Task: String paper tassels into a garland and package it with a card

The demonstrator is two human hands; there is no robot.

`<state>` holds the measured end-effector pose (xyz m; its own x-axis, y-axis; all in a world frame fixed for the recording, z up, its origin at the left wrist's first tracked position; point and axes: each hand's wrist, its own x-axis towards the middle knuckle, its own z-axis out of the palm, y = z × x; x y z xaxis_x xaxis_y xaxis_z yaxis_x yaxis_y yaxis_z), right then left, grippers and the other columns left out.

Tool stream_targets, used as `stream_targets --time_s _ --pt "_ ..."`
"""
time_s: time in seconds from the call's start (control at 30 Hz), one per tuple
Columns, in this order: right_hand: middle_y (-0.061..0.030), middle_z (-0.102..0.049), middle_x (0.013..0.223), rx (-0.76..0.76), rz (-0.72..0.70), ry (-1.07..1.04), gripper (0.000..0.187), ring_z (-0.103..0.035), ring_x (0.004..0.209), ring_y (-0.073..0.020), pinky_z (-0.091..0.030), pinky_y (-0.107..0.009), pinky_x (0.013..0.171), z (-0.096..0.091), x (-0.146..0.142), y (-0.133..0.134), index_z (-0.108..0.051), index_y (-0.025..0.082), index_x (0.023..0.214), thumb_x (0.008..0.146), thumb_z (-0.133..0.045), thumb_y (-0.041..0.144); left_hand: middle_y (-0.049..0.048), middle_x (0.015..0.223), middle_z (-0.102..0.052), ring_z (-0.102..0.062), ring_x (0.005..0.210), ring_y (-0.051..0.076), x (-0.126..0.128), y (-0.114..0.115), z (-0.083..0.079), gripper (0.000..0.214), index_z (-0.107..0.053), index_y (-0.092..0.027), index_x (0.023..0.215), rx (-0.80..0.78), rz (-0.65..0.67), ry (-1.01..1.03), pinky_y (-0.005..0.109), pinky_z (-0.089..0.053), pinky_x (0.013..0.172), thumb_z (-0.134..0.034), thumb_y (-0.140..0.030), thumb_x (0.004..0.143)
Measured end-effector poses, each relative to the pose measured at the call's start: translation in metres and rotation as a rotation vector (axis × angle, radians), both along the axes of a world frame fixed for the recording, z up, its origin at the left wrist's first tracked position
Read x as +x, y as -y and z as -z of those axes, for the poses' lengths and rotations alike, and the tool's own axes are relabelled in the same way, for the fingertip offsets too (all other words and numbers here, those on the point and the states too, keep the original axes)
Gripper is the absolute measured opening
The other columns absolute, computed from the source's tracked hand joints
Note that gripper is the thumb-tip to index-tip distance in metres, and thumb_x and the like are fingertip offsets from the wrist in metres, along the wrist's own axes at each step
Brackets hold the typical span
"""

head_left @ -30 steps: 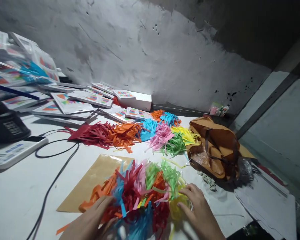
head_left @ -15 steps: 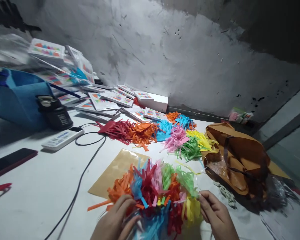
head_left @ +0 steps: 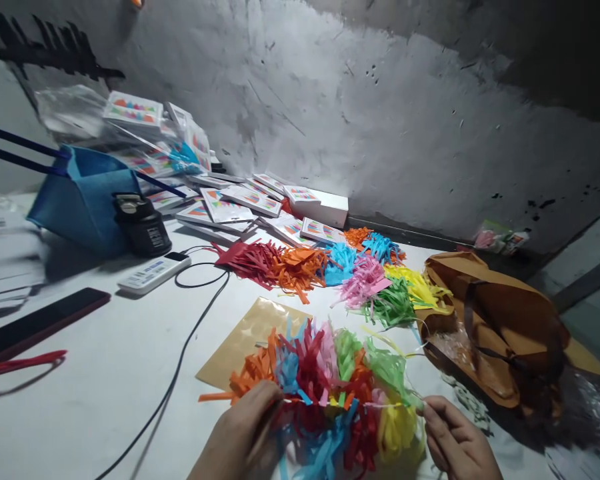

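Note:
A garland of coloured paper tassels (head_left: 337, 387) on a thin string hangs between my two hands at the bottom of the view. My left hand (head_left: 245, 437) is closed on its left end by the orange tassels. My right hand (head_left: 455, 443) pinches the string at the right end beside the yellow and green tassels. Under the garland lies a tan plastic-covered sheet (head_left: 245, 337). Farther back, loose tassel piles (head_left: 330, 270) in red, orange, blue, pink, green and yellow lie in a row on the white table (head_left: 105, 380).
A brown paper bag (head_left: 500, 320) lies at the right. Several white packets (head_left: 260, 203) are spread along the grey wall. A blue bag (head_left: 83, 200), a black ink bottle (head_left: 143, 227), a white remote (head_left: 153, 272), a black cable (head_left: 180, 373), a dark phone (head_left: 40, 323) and a red pen (head_left: 20, 363) are at the left.
The view has swung left and up. Both hands went from lying on the tassel heap to closing on its ends, and the garland now stretches between them.

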<state>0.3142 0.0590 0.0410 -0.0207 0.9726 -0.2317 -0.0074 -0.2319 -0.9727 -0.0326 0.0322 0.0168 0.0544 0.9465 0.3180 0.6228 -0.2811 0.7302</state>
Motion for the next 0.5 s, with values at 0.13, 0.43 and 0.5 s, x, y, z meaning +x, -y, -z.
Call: stream_targets --time_s 0.13,0.43,0.5 --pt "0.0066 -0.034 0.061 0.044 -0.109 0.134 0.049 -0.029 0.053 -0.0067 -0.018 -0.021 0.05 -0.024 0.003 0.004 -0.066 0.019 0.082 0.081 -0.069 0.068 -0.0015 0.07 -0.06 -0.058 0.065 0.017 -0.002 0.0 -0.041 0.034 -0.059 -0.023 0.077 -0.201 0.022 0.3 0.024 -0.05 0.061 -0.049 -0.049 0.097" --pt "0.0054 -0.037 0.057 0.219 -0.283 0.256 0.044 -0.031 0.055 -0.01 -0.022 -0.025 0.051 -0.067 -0.011 -0.018 -0.062 0.019 0.073 0.086 -0.065 0.061 -0.0033 0.069 -0.053 -0.049 0.062 0.014 -0.012 -0.006 -0.098 0.044 -0.062 -0.022 0.082 -0.223 -0.051 0.671 0.021 -0.048 0.055 -0.063 -0.066 0.086" --pt "0.006 -0.036 0.059 0.224 -0.279 0.218 0.043 -0.03 0.054 -0.0096 -0.021 -0.025 0.051 -0.067 -0.013 -0.024 -0.063 0.018 0.078 0.089 -0.063 0.06 -0.0008 0.077 -0.059 -0.056 0.073 0.017 -0.014 -0.013 -0.097 0.045 -0.064 -0.022 0.082 -0.155 -0.074 0.625 0.023 -0.052 0.064 -0.064 -0.067 0.085"
